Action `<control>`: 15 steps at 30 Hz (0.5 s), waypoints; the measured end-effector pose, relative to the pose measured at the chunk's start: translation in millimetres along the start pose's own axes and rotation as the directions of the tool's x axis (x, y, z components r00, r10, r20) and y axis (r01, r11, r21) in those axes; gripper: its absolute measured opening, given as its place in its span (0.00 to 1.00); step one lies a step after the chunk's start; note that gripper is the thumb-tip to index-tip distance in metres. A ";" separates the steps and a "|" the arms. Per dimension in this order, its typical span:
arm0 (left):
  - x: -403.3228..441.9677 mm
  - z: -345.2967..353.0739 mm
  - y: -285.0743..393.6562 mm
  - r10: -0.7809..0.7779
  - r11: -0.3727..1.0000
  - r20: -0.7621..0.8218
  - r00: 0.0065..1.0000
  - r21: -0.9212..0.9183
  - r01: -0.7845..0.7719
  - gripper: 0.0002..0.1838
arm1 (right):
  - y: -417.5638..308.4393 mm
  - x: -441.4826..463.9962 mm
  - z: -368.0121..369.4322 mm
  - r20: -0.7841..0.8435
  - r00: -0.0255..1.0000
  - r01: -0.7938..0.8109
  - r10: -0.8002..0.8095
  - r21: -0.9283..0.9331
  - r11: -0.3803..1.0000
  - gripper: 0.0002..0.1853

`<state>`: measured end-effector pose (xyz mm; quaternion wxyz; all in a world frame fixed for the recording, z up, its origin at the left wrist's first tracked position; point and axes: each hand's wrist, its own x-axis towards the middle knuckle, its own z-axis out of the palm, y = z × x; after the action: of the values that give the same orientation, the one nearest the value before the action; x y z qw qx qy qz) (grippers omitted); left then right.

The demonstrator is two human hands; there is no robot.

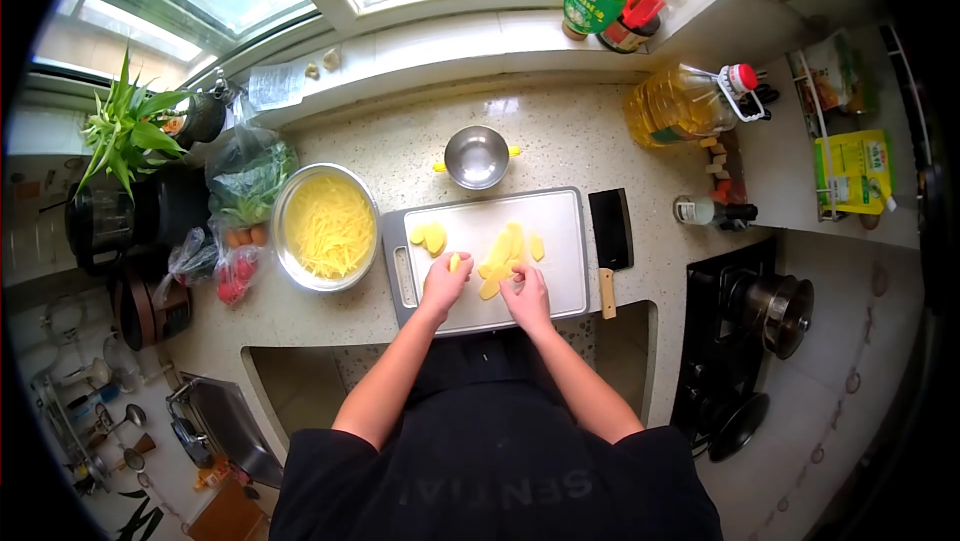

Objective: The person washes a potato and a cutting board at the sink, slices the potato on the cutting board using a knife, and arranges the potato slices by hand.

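Note:
My left hand (445, 286) is closed with a yellow potato slice (454, 262) between thumb and fingers, over the left half of the cutting board (555, 303). At the near end of an overlapping row of potato slices (503, 249), my right hand (527, 299) pinches the edge of a slice (490, 288). A small pile of slices (429, 237) lies at the board's left, and a single slice (537, 247) sits right of the row. To the right of the board, a cleaver (611, 231) with a wooden handle rests on the counter.
Left of the board stands a metal bowl (373, 216) of yellow shreds. Behind the board is a small steel bowl (477, 158) with yellow handles. Bagged greens (250, 176), an oil jug (680, 106), a dark-capped bottle (715, 212) and a stove (715, 341) surround the workspace.

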<state>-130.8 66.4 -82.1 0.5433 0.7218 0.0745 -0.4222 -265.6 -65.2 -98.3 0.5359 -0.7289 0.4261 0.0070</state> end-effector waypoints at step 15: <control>-1.4 20.2 -30.2 0.006 0.961 0.008 1.000 0.275 -0.008 0.18 | -11.9 -9.5 53.1 -0.138 0.912 -0.346 0.387 0.252 0.904 0.11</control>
<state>-159.5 61.8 -104.0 0.4394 0.7890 0.0106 -0.4293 -240.4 -16.9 -107.3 0.5609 -0.5685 0.6018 -0.0072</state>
